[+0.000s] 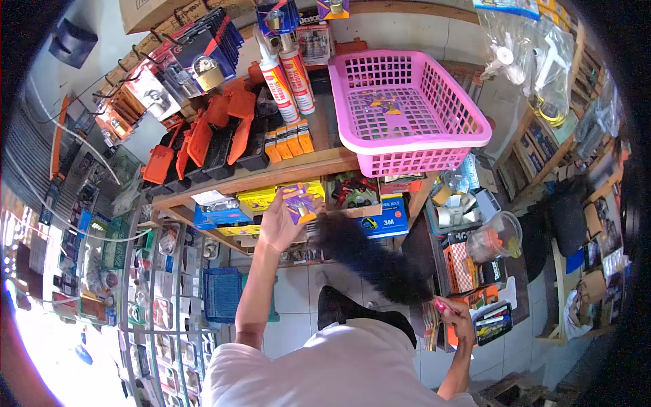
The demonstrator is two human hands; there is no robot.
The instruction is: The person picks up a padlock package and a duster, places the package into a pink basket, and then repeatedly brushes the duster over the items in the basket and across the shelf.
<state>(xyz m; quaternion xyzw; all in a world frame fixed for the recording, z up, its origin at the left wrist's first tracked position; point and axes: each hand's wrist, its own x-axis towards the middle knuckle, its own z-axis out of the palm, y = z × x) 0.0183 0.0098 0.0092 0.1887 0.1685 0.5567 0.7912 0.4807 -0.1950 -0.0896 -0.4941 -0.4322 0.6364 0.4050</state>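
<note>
In my left hand (279, 224) is a small purple and yellow packaged card (298, 203), held up in front of the lower shelf. My right hand (456, 319) is closed round the pink handle of a dark, fluffy duster (373, 261). The duster slants up and leftward, blurred, its tip close to the card. Above and right of the card, a pink basket (413, 146) rests on the wooden shelf, with several similar purple and yellow packs (384, 102) inside it.
Orange-lidded bins (200, 139), two sealant tubes (274, 81) and small orange boxes (288, 141) stand on the shelf (271, 173). Hanging padlock packs (207, 68) are at upper left. A side table at right bears a clear container (495, 237) and a pen tray (493, 323).
</note>
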